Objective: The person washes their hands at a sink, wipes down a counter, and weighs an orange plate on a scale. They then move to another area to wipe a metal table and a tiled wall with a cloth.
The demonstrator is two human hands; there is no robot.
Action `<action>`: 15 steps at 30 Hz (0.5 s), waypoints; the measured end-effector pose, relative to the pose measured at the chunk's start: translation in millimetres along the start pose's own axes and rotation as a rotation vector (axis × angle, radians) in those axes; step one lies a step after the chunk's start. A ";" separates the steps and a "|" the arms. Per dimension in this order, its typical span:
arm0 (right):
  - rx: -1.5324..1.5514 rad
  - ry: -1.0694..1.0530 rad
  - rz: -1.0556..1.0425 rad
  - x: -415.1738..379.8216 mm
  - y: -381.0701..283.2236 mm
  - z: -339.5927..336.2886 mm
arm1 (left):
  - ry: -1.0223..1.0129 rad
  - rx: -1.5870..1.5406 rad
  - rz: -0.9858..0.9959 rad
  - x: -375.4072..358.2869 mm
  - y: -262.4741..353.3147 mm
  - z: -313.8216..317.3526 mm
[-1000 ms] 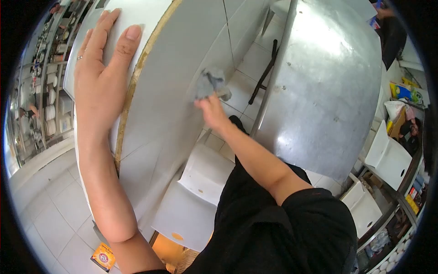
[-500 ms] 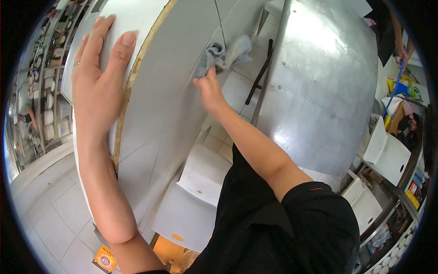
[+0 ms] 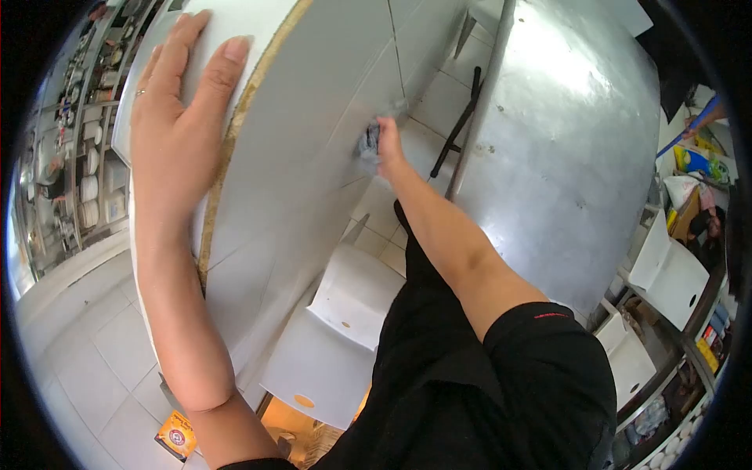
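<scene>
Gray rag [image 3: 368,148]: upper centre; probably soft, light; best held bunched.
Right hand [image 3: 391,146]: fingers closed around it.
Left hand [image 3: 174,125]: upper left, thumb wide.

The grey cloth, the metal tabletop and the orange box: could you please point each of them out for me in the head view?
Grey cloth [image 3: 368,147]: head view, on its bunched part.
Metal tabletop [image 3: 560,164]: head view, middle of its bare surface.
Orange box [image 3: 177,436]: head view, on its printed face.
</scene>
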State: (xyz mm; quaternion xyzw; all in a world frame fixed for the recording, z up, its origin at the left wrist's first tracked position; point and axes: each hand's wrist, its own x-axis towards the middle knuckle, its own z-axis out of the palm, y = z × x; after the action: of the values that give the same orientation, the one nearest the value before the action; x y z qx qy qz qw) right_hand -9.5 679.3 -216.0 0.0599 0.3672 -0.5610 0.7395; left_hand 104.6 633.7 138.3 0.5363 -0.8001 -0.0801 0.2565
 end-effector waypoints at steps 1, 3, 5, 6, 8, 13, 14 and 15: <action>0.067 0.009 0.059 -1.1 8.4 -3.0 | -0.008 0.082 0.008 0.3 -0.5 -0.2; -0.016 0.161 0.029 -55.8 33.9 34.0 | -0.023 0.164 0.009 -1.9 -1.4 -0.1; 0.068 -0.033 0.125 -116.3 66.9 44.2 | -0.017 0.165 0.018 -1.0 -1.8 0.7; 0.162 -0.241 0.165 -138.7 79.6 45.4 | -0.019 0.164 0.020 -0.3 -2.8 0.6; 0.108 -0.152 0.143 -142.1 94.1 46.2 | -0.015 0.165 0.036 -0.2 -4.0 1.0; 0.151 -0.031 0.363 -111.2 65.3 22.5 | -0.007 0.078 0.015 -1.5 5.7 2.4; 0.121 -0.114 0.314 -120.1 70.4 26.9 | -0.012 0.081 0.026 -1.3 2.9 3.7; 0.120 -0.102 0.330 -136.6 77.9 26.2 | -0.023 0.081 0.009 -5.2 2.2 3.7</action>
State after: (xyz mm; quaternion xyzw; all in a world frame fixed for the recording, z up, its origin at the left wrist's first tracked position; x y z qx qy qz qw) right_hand 57.3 801.8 -138.9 0.1349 0.2799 -0.4553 0.8344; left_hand 102.5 638.8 134.3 0.5419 -0.8079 -0.0528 0.2255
